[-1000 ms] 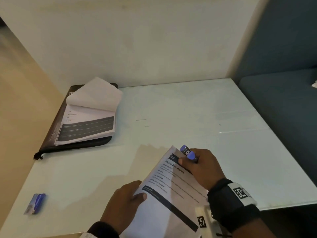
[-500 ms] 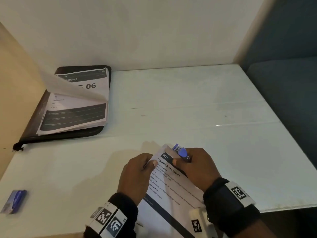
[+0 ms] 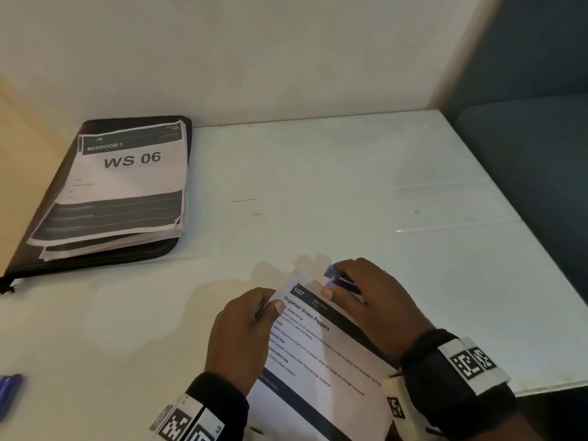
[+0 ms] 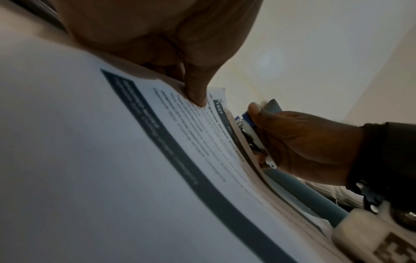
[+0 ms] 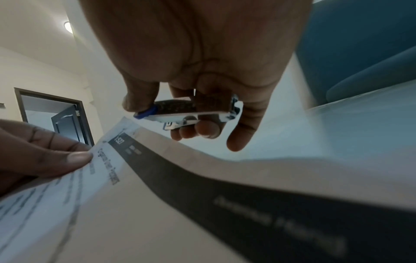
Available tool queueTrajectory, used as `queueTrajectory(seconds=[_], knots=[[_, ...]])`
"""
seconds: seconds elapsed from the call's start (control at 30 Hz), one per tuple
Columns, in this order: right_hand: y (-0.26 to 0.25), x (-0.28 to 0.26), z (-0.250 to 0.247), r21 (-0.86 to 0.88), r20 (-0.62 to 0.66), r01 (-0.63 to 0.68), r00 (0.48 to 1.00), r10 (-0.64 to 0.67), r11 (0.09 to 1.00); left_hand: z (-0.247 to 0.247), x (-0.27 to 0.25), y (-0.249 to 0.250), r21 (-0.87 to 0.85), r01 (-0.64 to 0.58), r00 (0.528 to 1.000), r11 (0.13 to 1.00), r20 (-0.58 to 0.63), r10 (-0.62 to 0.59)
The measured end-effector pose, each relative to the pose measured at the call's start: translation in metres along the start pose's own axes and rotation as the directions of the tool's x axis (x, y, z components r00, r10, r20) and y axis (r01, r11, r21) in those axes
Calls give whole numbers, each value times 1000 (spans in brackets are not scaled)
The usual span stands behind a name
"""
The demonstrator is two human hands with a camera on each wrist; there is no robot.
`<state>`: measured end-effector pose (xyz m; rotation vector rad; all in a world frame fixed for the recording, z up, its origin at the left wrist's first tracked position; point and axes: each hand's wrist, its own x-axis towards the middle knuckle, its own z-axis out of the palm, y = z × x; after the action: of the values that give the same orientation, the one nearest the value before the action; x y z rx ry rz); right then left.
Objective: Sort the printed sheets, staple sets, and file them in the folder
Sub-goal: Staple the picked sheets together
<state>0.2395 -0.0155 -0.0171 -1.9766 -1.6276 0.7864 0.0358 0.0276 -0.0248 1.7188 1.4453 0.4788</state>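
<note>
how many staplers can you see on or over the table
2: one stapler gripped in the right hand at the held sheets' top corner; a second blue one, cut off by the frame, on the table's near-left edge.

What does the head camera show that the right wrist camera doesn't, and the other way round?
Only the head view shows the black folder at the table's far left with the WS 06 stack lying on it, and a blue object at the left edge.

Only the right wrist view shows a doorway, a ceiling light, and the stapler's metal underside.

Both show the left hand pinching the Organize Green Peppers sheets near their top corner and the right hand gripping the stapler beside that corner.
</note>
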Motion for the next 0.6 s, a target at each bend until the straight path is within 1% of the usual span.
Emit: queueTrajectory(seconds=[0.17, 0.27, 0.37, 0.47, 0.6], knots=[[-4, 0, -4, -46, 53, 26, 998, -24, 999, 1, 1, -1, 16, 9, 1000, 1000, 14, -9], [-4, 0, -2, -87, 99, 82, 992, -73, 993, 0, 0, 0, 28, 7, 1000, 1000, 21, -8], [-5, 1, 1, -110, 141, 104, 986, -88, 988, 0, -1, 2, 44, -3, 1000, 999, 21, 2], [-5, 1, 1, -68, 157, 106, 983, -94, 992, 0, -2, 2, 59, -17, 999, 998, 34, 15], [-11, 0, 2, 33, 159, 109, 981, -113, 993, 1, -3, 2, 81, -49, 998, 996, 42, 46]])
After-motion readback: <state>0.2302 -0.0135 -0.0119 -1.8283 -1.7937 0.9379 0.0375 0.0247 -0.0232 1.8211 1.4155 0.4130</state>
